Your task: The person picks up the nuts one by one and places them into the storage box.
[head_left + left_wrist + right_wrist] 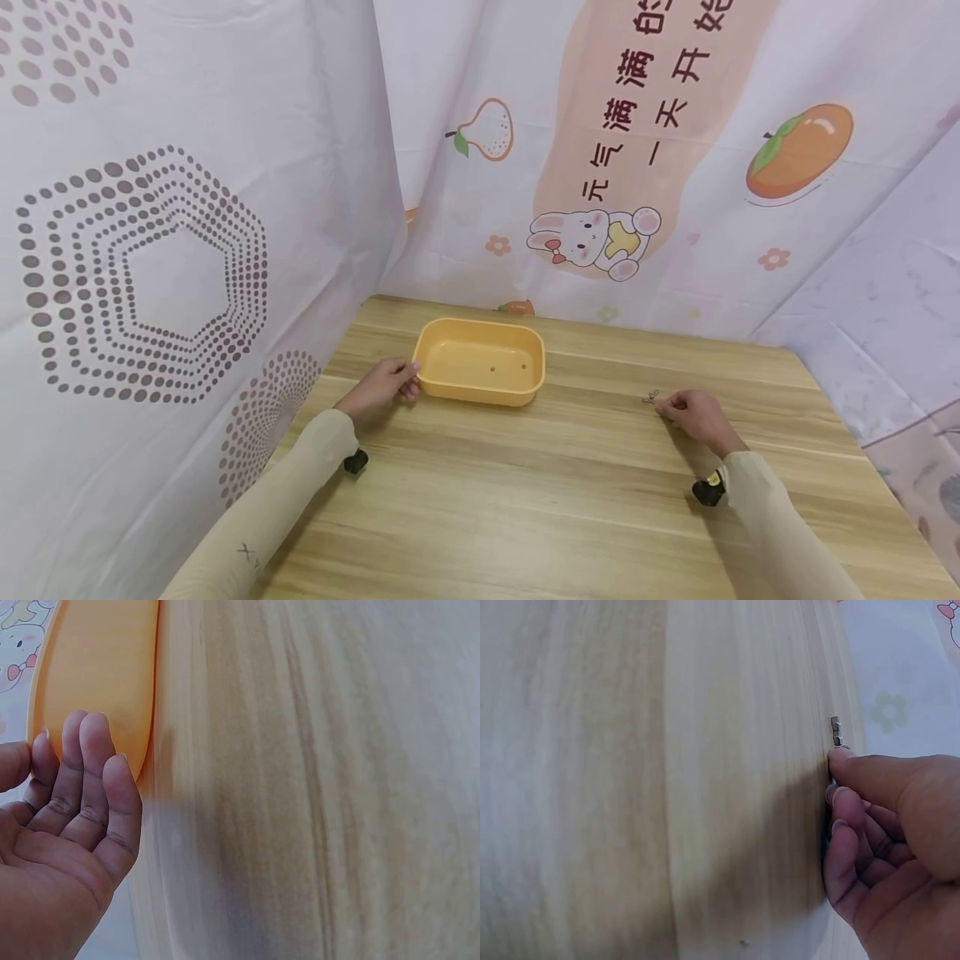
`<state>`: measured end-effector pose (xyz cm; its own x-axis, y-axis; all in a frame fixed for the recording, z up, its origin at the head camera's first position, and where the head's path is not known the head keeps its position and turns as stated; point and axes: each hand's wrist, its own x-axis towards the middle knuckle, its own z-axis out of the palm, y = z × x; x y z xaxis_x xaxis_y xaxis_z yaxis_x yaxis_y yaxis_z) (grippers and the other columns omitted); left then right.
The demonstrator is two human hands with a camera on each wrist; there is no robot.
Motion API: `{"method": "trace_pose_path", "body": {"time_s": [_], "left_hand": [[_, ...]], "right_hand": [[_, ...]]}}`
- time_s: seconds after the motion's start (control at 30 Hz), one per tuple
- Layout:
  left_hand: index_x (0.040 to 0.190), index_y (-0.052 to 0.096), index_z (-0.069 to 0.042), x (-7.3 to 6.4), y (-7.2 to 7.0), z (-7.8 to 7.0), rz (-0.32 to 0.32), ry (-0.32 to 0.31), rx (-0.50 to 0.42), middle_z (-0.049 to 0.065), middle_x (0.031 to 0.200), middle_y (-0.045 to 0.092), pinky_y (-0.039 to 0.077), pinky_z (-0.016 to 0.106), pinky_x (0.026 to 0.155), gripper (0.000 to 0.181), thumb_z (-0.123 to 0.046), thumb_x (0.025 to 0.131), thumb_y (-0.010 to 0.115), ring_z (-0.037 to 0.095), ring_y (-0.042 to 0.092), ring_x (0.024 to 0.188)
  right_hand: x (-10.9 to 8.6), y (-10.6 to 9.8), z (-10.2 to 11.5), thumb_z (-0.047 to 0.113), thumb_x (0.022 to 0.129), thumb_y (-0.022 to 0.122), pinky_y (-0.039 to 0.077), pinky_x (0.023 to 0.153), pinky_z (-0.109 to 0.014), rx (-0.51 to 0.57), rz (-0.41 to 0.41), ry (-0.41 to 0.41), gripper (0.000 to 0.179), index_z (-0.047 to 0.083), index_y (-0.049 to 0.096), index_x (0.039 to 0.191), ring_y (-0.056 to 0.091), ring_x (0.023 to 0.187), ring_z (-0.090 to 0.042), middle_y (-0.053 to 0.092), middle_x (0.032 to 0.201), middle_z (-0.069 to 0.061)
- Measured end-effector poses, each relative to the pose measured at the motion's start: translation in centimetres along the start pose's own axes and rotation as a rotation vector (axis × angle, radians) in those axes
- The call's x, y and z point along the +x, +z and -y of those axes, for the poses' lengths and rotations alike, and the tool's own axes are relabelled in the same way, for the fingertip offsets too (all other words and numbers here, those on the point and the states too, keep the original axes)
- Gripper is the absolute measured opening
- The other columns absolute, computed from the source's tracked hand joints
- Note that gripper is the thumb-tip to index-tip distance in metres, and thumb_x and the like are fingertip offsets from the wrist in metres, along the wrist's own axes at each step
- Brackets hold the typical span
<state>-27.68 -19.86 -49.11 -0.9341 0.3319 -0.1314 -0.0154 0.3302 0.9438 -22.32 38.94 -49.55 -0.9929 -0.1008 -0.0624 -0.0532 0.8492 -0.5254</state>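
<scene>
A yellow-orange plastic basin (480,395) stands on the table near the back wall. Two small dark metal pieces lie on its floor. My left hand (385,385) pinches the rim at its left end, thumb on top and fingers along the outer wall, as the left wrist view shows. To the right, several small metal nuts (651,397) lie in a little cluster on the wood. My right hand (697,417) is at them, thumb and index fingertips low over the table. In the right wrist view the nuts (836,731) show just beyond my thumb; I cannot tell whether one is between the fingertips.
The wood-grain table (480,500) runs under both arms. A printed cloth (465,217) hangs along its back edge, another cloth (180,283) closes off the left side, and a pale one (885,275) the right. A small speck (745,943) lies on the wood.
</scene>
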Motion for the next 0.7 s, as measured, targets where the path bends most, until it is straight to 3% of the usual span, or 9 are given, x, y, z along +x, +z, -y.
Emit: {"method": "trace_pose_path", "body": {"time_s": [0.7], "left_hand": [[0.102, 0.063, 0.003, -0.16, 0.02, -0.49, 0.014, 0.008, 0.006, 0.018, 0.094, 0.067, 0.058, 0.034, 0.075, 0.035, -0.026, 0.112, 0.047, 0.021, 0.064, 0.079]], "right_hand": [[0.10, 0.20, -0.07, 0.024, 0.102, 0.067, 0.049, 0.062, -0.031, -0.022, -0.030, -0.040, 0.022, 0.003, 0.072, 0.095, 0.059, 0.073, -0.015, 0.070, 0.086, -0.002]]}}
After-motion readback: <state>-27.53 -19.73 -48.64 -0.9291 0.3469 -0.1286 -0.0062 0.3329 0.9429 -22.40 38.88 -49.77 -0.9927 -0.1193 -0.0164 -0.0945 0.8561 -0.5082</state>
